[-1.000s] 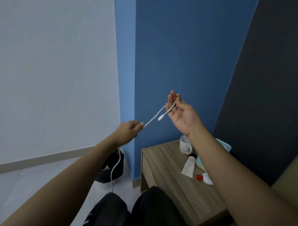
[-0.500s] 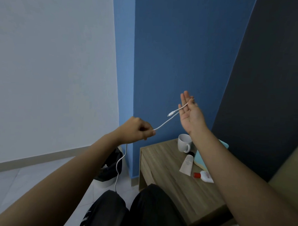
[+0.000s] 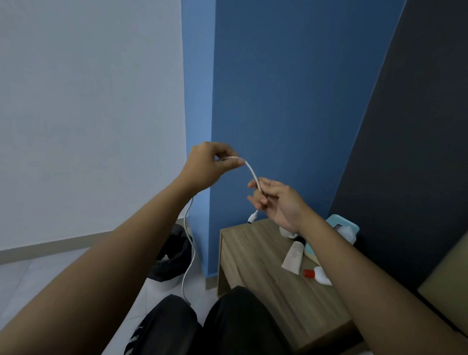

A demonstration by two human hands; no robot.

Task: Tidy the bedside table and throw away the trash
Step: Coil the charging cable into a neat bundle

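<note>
Bedside table [image 3: 253,261] stands low against the blue wall, bearing a cream tube [image 3: 293,256] and a red-capped bottle [image 3: 319,275]. Above its far corner, both hands pinch a white cable [image 3: 252,172]: left hand [image 3: 206,164] higher, right hand [image 3: 276,200] nearer the table, plug dangling.

Both hands, left hand [image 3: 206,165] and right hand [image 3: 277,203], pinch a white cable [image 3: 252,172] above the bedside table [image 3: 253,256].
</note>
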